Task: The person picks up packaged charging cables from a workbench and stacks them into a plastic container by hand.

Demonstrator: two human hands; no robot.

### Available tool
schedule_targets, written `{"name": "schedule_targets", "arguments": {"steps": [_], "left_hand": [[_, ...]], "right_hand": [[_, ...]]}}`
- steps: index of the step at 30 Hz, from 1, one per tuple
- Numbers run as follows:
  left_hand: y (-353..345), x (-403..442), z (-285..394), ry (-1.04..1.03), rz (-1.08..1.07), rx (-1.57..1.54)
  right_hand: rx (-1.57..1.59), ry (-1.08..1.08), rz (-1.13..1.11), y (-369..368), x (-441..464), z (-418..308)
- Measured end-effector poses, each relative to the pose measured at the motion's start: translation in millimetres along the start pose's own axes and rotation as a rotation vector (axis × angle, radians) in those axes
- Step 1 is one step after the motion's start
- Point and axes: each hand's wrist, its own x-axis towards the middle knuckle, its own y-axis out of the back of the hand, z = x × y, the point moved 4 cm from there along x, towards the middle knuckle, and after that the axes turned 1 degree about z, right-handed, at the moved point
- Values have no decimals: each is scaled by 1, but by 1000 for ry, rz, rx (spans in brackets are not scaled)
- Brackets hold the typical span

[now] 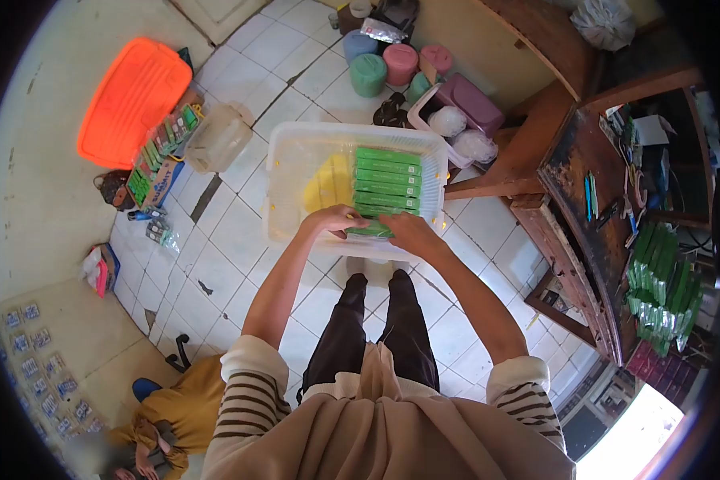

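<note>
Both of my hands are over the near side of a translucent white plastic bin (274, 180). Inside it, a row of green boxes (386, 178) in clear wrap fills the right part, and something yellow (328, 186) lies to their left. My left hand (336, 219) grips the left end of a green box (370, 229) at the near end of the row. My right hand (408, 232) is closed on the same box's right end. My fingers cover part of it, and some fingertips are hidden.
A wooden desk (572, 160) stands at the right, with stacked green packs (664, 280) beyond. Round containers (368, 76) sit at the back. An orange lid (132, 100), a clear tub (218, 140) and a carton (162, 178) are on the left. Another person (172, 408) sits lower left.
</note>
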Motion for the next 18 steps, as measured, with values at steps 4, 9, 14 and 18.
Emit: {"name": "schedule_targets", "arguments": {"steps": [4, 9, 14, 18], "left_hand": [[13, 22, -21, 170, 134, -239], [5, 53, -44, 332, 18, -120], [-4, 58, -48, 282, 88, -321], [-2, 52, -56, 265, 168, -629]], "right_hand": [[30, -26, 49, 15, -6, 5], [46, -21, 54, 13, -16, -4], [62, 60, 125, 7, -21, -9], [56, 13, 10, 5, -15, -7]]}}
